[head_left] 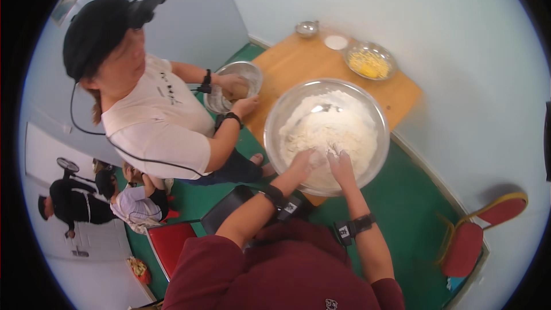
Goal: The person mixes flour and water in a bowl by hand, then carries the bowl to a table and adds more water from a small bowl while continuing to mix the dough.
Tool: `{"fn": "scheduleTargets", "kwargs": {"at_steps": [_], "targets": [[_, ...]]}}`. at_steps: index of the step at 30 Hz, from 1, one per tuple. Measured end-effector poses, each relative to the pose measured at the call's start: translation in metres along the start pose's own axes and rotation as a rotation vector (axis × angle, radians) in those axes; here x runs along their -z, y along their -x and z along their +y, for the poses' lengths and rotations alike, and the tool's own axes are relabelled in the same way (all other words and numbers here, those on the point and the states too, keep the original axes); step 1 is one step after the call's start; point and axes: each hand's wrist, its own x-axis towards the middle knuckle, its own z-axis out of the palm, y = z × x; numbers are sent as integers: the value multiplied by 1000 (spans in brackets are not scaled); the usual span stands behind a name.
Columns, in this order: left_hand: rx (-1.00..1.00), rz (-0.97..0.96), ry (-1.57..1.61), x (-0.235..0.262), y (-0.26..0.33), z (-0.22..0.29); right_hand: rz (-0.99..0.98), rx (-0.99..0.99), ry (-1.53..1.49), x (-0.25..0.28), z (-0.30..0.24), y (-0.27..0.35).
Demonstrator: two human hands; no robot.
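Both hands are working flour in the big bowl.
I am watching the left hand (302, 161) and right hand (341, 162), fingers spread in flour (330, 129); the bowl (275, 116) is overhanging the counter (298, 60) edge and could tip.

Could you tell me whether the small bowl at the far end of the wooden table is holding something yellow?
Yes, the small metal bowl at the far end of the wooden table holds a heap of yellow stuff, beyond the large flour bowl.

Large bowl (275, 116) shiny smooth metal; flour (327, 129) matt, powdery; table (293, 63) matt wood
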Motion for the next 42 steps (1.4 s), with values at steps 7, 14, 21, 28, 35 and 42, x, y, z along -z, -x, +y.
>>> {"fn": "scheduleTargets", "kwargs": {"at_steps": [7, 14, 21, 28, 35, 42], "targets": [[-496, 164, -1241, 43, -22, 16, -153, -203, 342, 45, 29, 13], [-441, 190, -1680, 63, -15, 9, -579, -80, 655, 4, 31, 20], [-760, 187, -1548, 57, 5, 8, -585, 124, 779, -39, 52, 15], [-992, 177, -1318, 54, 18, 28, -493, -545, 28, 35, -20, -17], [-962, 42, -1483, 36, 3, 20, 7, -1432, -1527, 93, -131, -46], [-899, 38, -1600, 44, 9, 17, -389, -1000, -1332, 83, -107, -61]]}}
